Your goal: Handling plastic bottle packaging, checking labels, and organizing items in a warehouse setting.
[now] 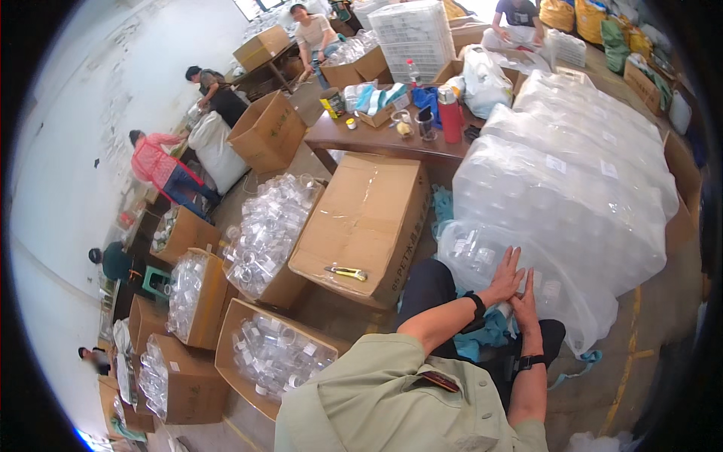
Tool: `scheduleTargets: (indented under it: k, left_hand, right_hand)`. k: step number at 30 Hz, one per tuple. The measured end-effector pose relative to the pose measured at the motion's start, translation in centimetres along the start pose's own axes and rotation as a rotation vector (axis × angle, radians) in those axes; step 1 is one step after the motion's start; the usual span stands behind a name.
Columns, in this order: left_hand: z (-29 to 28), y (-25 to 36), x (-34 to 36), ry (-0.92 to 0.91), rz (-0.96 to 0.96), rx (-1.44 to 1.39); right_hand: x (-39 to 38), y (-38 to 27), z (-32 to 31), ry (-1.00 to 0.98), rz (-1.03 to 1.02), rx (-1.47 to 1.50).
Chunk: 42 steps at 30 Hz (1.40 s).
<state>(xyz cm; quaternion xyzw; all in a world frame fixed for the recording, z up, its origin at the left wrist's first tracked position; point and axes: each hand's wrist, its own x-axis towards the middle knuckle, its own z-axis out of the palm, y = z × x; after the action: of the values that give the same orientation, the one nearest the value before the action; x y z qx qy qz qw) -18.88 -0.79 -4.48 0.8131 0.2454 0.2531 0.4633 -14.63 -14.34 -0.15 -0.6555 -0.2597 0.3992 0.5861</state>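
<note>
The left hand (pixel 503 279) and right hand (pixel 525 301) lie flat with fingers spread on the near end of a big plastic bag (pixel 527 256) of clear bottles, gripping nothing; the bag looks unopened. Just left, a closed cardboard box (pixel 369 218) carries a yellow knife (pixel 346 273). Open boxes of clear jars (pixel 275 354) crowd the floor. Beyond, a cluttered table (pixel 361 139) and more stacked bags (pixel 587 143) block the way.
</note>
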Motion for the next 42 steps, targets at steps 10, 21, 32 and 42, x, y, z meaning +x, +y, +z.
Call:
scheduleTargets:
  k: [10,21,32,42]
  left_hand:
    - [-7.0,-3.6,-0.5,0.086,-0.066,0.395]
    - [-10.9,-2.9,-10.2,0.033,-0.13,-0.085]
    - [-11.8,-6.5,-6.3,0.083,-0.797,-0.999]
    - [-10.2,-9.0,-5.1,0.18,-0.847,-1.151]
  right_hand:
    - [3.7,0.9,6.0,-0.142,0.044,-0.144]
    - [-2.1,2.8,2.8,-0.008,0.184,-0.098]
    - [-4.5,3.1,3.2,0.03,0.25,0.093]
    - [-5.7,4.0,2.8,0.041,0.282,0.036]
